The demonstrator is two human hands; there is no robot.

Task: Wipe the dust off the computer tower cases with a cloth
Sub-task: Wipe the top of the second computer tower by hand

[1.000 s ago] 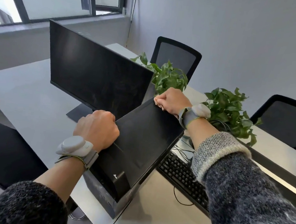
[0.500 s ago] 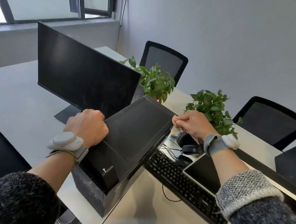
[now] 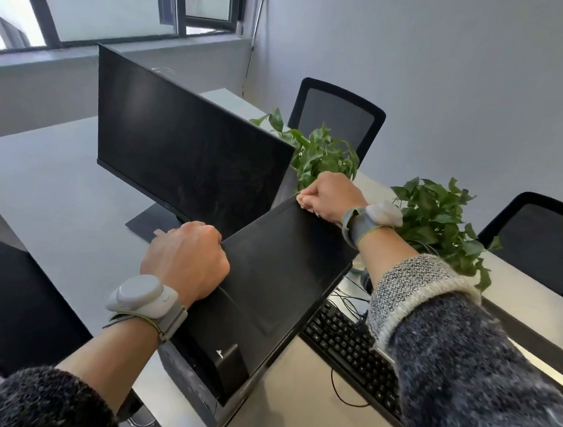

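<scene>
On the grey desk (image 3: 52, 191), my left hand (image 3: 186, 259) clamps its fingers over the left edge of the tower (image 3: 284, 275), mid-frame. My right hand (image 3: 329, 197) has its fingers curled at the far corner; round what, I cannot tell.

Bright daylight from window (image 3: 115, 1), soft shadows, wide-angle edge distortion

Your tower case (image 3: 277, 281) is matte black, like the monitor (image 3: 189, 156), keyboard (image 3: 346, 347) and chairs (image 3: 337, 115). The 2 plants (image 3: 323, 155) are green and the table (image 3: 52, 184) is pale grey. Your sleeves (image 3: 495, 406) are charcoal flecked with white, the right cuff (image 3: 414, 284) is speckled grey-white, and the wristbands (image 3: 143, 298) are light grey.
</scene>
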